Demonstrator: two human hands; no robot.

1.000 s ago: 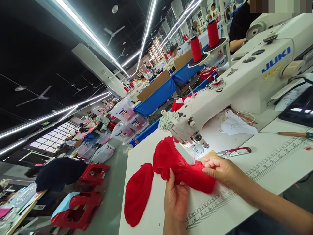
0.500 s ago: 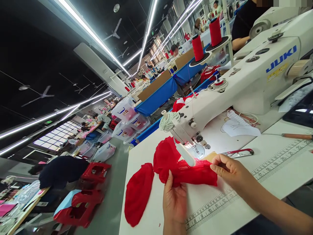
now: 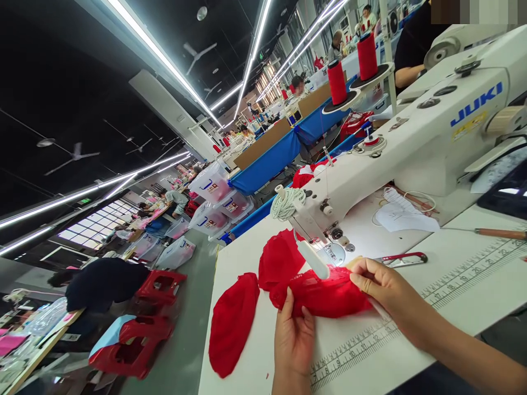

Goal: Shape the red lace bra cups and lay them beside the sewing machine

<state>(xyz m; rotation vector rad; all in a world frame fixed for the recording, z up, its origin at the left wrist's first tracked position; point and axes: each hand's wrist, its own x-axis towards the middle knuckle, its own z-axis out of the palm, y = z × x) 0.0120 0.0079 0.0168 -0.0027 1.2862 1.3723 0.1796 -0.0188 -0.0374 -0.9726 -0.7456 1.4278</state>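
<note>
The left hand [image 3: 293,339] pinches the near end of a red lace piece [image 3: 325,293], and the right hand [image 3: 381,286] closes its grip on the far end at about 3 o'clock, holding it flat on the table [image 3: 453,263]. The piece lies just short of the presser foot [image 3: 329,253] of the sewing machine [image 3: 411,142], at 12 o'clock, so no seam looks started on it. A second red piece [image 3: 231,325] waits at 9 o'clock, untouched. Thread snips [image 3: 401,258] lie beyond the right hand.
</note>
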